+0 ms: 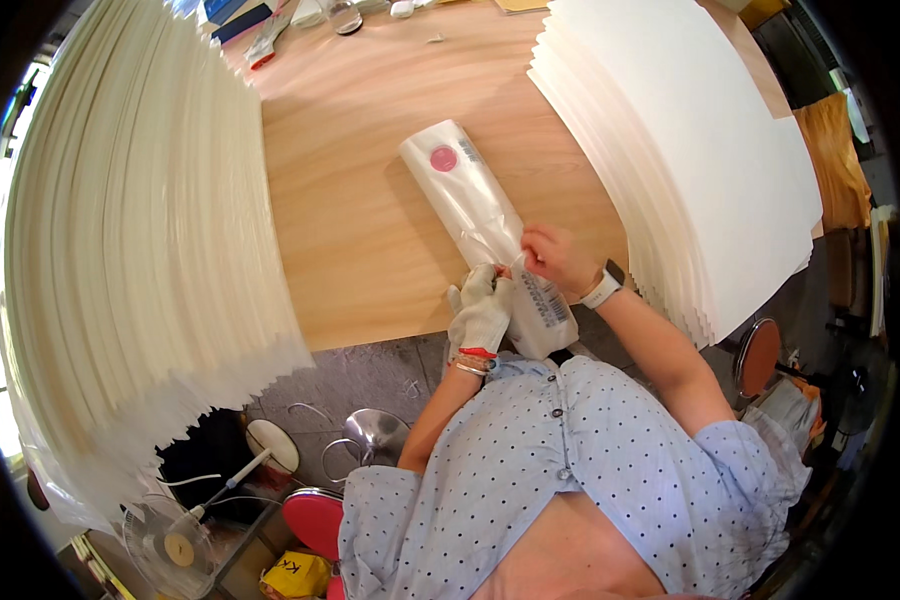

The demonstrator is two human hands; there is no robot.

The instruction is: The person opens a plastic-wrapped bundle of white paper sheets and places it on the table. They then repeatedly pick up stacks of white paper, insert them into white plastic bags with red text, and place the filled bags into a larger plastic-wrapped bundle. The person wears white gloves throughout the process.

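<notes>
A long white package in clear plastic wrap (475,205) lies slantwise, its near end overhanging the table edge against my body. It has a round pink sticker and barcode panels; what the wrap encloses is hard to make out. My left hand (483,312), in a white knitted glove with bare fingertips, is closed on the wrap at the left side of its middle. My right hand (558,258), bare with a watch (605,285) at the wrist, pinches the wrap on the right side, close to the left fingertips.
A tall stack of white sheets (140,220) stands at the left of the wooden table (340,200), another stack (690,150) at the right. At the far edge lie a glove (267,42) and a glass jar (344,16). Stools (315,520) and a fan (175,545) stand below left.
</notes>
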